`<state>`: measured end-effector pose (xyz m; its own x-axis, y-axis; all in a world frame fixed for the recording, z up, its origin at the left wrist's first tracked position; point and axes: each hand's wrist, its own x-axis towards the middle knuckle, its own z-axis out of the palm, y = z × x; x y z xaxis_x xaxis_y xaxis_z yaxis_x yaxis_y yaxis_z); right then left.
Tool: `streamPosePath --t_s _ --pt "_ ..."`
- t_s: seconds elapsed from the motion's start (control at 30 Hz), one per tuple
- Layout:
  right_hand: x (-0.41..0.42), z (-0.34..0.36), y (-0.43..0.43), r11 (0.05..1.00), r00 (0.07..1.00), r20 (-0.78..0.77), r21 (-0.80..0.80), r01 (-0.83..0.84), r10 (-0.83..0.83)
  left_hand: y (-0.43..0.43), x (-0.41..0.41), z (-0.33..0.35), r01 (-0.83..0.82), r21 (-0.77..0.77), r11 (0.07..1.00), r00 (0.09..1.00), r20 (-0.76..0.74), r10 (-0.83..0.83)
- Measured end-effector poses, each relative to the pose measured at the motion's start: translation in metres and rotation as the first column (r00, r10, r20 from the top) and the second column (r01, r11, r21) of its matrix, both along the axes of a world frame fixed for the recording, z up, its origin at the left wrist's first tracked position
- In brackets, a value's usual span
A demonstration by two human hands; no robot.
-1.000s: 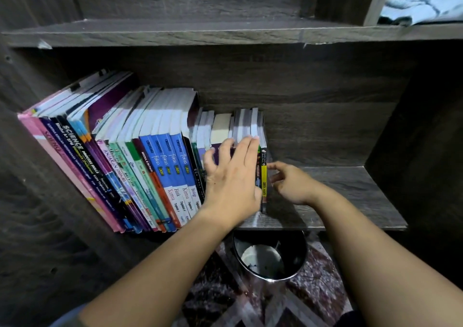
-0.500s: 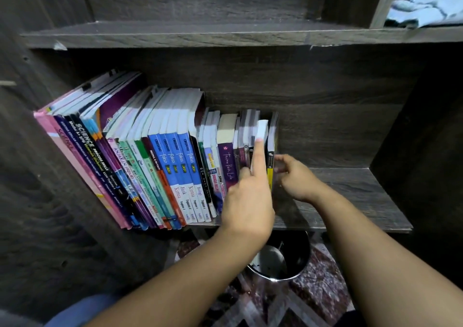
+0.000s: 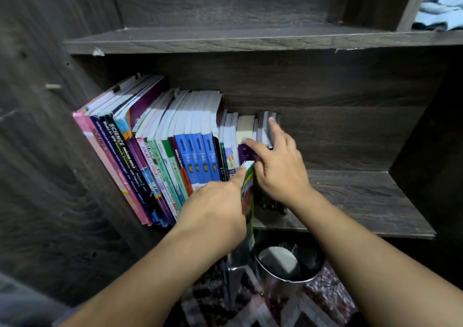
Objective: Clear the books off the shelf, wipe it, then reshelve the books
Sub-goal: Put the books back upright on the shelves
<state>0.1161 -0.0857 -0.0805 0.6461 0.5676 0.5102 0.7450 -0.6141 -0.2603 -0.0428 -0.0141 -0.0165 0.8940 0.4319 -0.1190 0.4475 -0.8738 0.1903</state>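
Since half a second ago, the left hand (image 3: 215, 209) has drawn a thin green-and-red book (image 3: 248, 196) partway out of the row, and the right hand (image 3: 280, 169) has risen from the shelf board to the tops of the end volumes. The left fingers (image 3: 238, 176) are closed around the green-and-red book, which now sticks out past the shelf's (image 3: 363, 201) front edge. The right fingers (image 3: 276, 129) are spread wide and lie against the last dark books, steadying them; they grip nothing. One row of books (image 3: 155, 156) leans left on the shelf; four matching blue "fokus" spines (image 3: 198, 159) stand side by side in it, while the rest are too blurred and crowded to count. One blue cloth (image 3: 441, 11) lies on the upper shelf at right. One metal bin (image 3: 288, 271) stands on the floor below the shelf.
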Motion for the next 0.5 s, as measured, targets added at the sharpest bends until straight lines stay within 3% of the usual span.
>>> streamPosePath --t_s 0.07,0.13,0.3,0.5 --pt "-0.004 0.0 0.009 0.985 0.995 0.044 -0.14 0.098 -0.092 0.003 -0.002 0.001 -0.013 0.037 0.999 1.0 -0.012 0.014" --pt "-0.01 -0.003 0.015 0.977 0.989 0.067 -0.159 0.14 -0.131 0.007 -0.005 0.001 -0.015 0.061 0.998 1.0 0.002 0.015" --pt "-0.003 -0.014 0.024 0.975 0.975 0.061 -0.05 0.218 -0.215 0.012 -0.008 0.004 -0.027 0.087 0.996 0.999 0.027 0.025" --pt "0.011 -0.029 0.031 0.94 0.93 0.164 0.146 0.308 -0.33 0.009 -0.013 0.006 -0.011 0.056 0.998 0.999 0.041 0.009"
